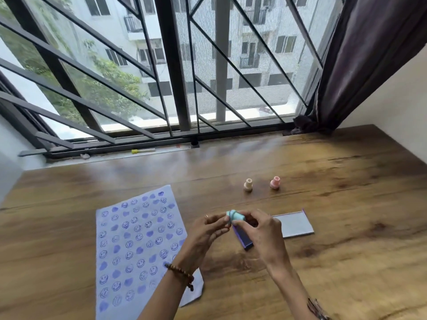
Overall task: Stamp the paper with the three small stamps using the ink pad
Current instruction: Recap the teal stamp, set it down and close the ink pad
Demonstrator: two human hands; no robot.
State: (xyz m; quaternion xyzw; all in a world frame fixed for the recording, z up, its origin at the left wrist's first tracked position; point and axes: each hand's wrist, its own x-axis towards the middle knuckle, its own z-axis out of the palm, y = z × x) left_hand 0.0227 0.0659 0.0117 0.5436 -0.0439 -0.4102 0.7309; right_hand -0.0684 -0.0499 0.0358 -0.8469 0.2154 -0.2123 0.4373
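Stamp in hand: you hold the teal stamp point(235, 216) between both hands, lifted above the near end of the ink pad point(242, 236); it lies tilted on its side, not upright
Left hand: your left hand point(209, 232) has its fingertips closed lightly on the stamp's left end; the rest of the hand curls loosely
Right hand: your right hand point(262, 229) pinches the stamp's other end between thumb and fingers; the fingers hide part of it, so which end is the printing face is hard to say
Ink pad: open on the table point(346, 204), dark pad mostly under your right hand, its pale lid point(294, 225) folded out flat to the right
Paper: the paper point(136, 245) lies left of the pad, already covered in rows of blue smiley and blob prints; free room looks scarce, perhaps at the bottom corner
Other stamps: the beige stamp point(248, 184) and the pink stamp point(275, 182) stand upright farther back, apart from each other
Handling: the stamp looks light, small and rigid, likely smooth plastic; take it by the narrow waist with thumb and two fingers, face down; keep your fingers off the inked face; press straight down, since a tilt would likely smear
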